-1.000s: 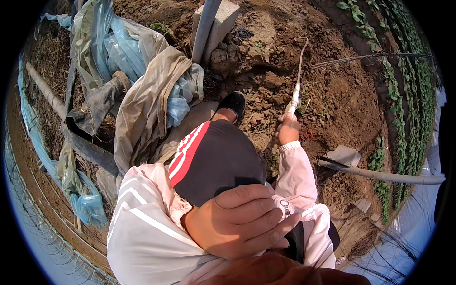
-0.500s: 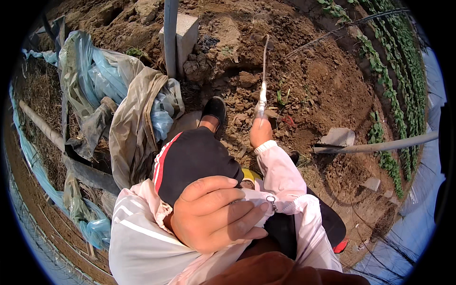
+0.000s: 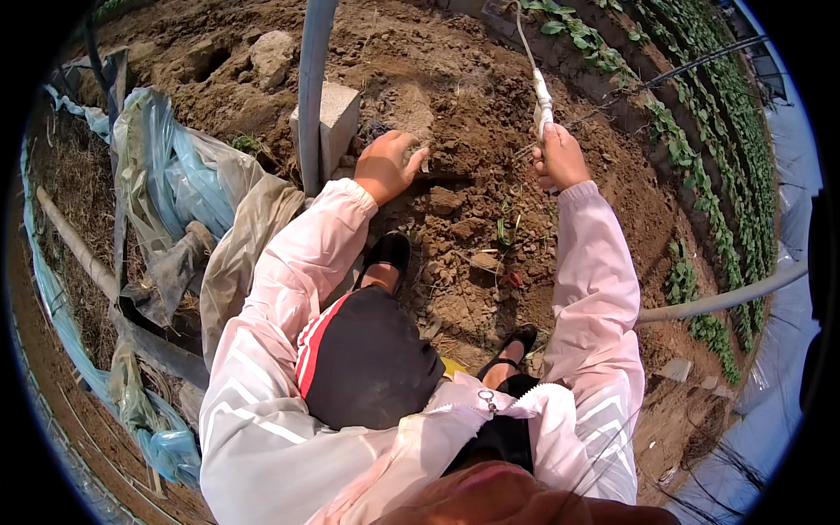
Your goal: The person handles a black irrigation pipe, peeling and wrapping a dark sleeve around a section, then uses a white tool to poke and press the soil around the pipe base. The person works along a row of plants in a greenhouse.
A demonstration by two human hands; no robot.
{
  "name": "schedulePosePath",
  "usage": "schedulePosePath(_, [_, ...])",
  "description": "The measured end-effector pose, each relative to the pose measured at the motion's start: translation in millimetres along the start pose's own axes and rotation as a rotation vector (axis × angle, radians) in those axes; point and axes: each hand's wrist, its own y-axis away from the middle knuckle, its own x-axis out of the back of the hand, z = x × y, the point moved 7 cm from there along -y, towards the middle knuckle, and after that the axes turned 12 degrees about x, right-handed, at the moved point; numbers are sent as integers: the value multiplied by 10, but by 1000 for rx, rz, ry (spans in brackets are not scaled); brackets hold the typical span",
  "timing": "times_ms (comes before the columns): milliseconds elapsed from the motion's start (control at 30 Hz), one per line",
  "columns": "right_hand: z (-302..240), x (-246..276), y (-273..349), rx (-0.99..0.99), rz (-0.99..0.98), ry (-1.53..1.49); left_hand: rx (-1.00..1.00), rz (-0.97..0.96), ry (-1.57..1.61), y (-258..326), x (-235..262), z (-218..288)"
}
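My right hand (image 3: 561, 159) is closed round the white-wrapped handle (image 3: 543, 101) of a hand tool with a thin curved metal neck (image 3: 525, 39), like a small hand hoe. Its working end runs out at the top edge and cannot be made out. My left hand (image 3: 389, 166) hangs over the loose brown soil (image 3: 464, 114), beside a pale concrete block (image 3: 339, 122). The fingers are bent, the thumb stands apart, and I see nothing held between them.
A grey metal post (image 3: 312, 96) rises by the block. Crumpled plastic sheeting (image 3: 179, 162) lies at the left. Rows of green plants (image 3: 700, 175) grow at the right, where a pale pole (image 3: 726, 302) slants in. My shoes (image 3: 389, 255) stand on the soil.
My left hand has gone from in front of my chest out to the soil by the block. My right hand has moved forward and right with the hoe-like tool.
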Motion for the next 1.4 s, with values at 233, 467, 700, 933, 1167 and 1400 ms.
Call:
schedulePosePath(233, [884,-167,-975,-196,-72,74,-157,302,-328,-352,-874,-176])
schedulePosePath(467, [1530,-433,-59,-236,-138,101,-134,304,-558,-348,-881,-205])
schedulePosePath(700, [1606,-17,981,-121,-116,221,-134,324,-585,-381,-950,-183])
schedulePosePath(933, [1344,464,2224,5,-153,461,-150,326,-640,-375,-949,-179])
schedulePosePath(1167, [1327,338,39,7,105,333,-157,372,-626,-373,-965,-146])
schedulePosePath(1400, [1380,-73,-1406,-330,128,-18,-140,324,-610,-374,-949,-120])
